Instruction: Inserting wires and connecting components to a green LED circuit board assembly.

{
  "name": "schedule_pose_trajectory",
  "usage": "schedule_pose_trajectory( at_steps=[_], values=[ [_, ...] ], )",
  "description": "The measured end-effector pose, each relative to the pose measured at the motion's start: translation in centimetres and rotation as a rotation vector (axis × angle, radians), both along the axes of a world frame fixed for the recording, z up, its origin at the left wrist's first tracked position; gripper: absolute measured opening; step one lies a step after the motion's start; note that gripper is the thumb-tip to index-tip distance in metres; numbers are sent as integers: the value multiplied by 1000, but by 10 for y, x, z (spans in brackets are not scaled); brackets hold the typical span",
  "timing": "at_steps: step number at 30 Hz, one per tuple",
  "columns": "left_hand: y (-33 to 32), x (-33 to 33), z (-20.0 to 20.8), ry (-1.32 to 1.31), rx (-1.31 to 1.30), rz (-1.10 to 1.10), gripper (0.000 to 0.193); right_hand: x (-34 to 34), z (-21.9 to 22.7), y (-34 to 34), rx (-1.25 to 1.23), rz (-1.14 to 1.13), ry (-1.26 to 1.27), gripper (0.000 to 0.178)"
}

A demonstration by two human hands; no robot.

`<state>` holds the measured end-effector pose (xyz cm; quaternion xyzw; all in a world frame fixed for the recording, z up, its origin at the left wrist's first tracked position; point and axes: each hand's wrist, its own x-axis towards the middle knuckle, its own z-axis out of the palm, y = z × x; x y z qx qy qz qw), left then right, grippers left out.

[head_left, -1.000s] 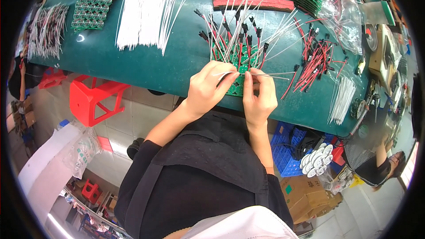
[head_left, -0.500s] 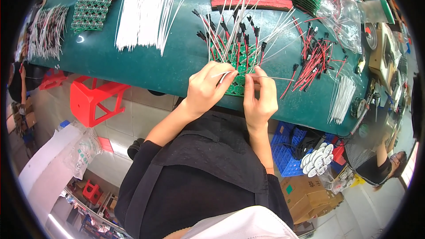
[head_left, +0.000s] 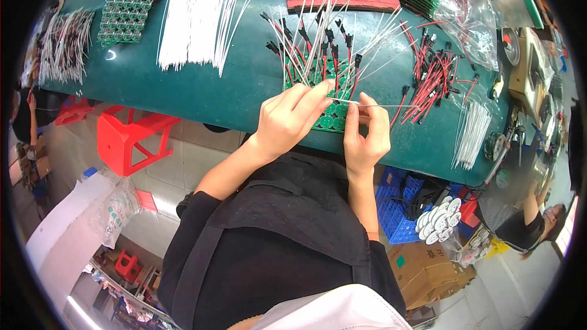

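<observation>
Above the near edge of the table, my left hand [head_left: 292, 116] and my right hand [head_left: 368, 133] are both closed in a pinch on a thin white wire [head_left: 340, 100]. The wire runs between their fingertips and sticks out rightward past my right hand. Just beneath lies a green circuit board panel [head_left: 331, 121] of small round boards, partly covered by my hands. Red-and-black leads with black connectors [head_left: 334, 52] and long white wires stand up from the panel's far part.
A fan of white wires [head_left: 194, 27] lies left, beyond it a wired board panel [head_left: 127, 15]. At right are loose connector leads [head_left: 431, 85] and a white wire bundle [head_left: 471, 134]. A red strip [head_left: 342, 2] lies behind. A red stool [head_left: 131, 137] stands below; another person works far right.
My right hand has shifted slightly right and away from my left hand. The wire now spans the gap between them, and its white end no longer shows on my left fingers.
</observation>
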<state>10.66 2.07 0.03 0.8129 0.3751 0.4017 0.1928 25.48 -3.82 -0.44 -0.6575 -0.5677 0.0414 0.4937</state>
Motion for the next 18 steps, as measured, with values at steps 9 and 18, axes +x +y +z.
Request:
schedule_pose_trajectory(
  at_steps=[9,18],
  values=[
    [3,3,-2,-80,45,-6,52,1,1,-10,-25,64,52,23],
    [-10,9,6,-337,-319,-75,17,0,-1,-10,-7,77,18,25]
  ],
)
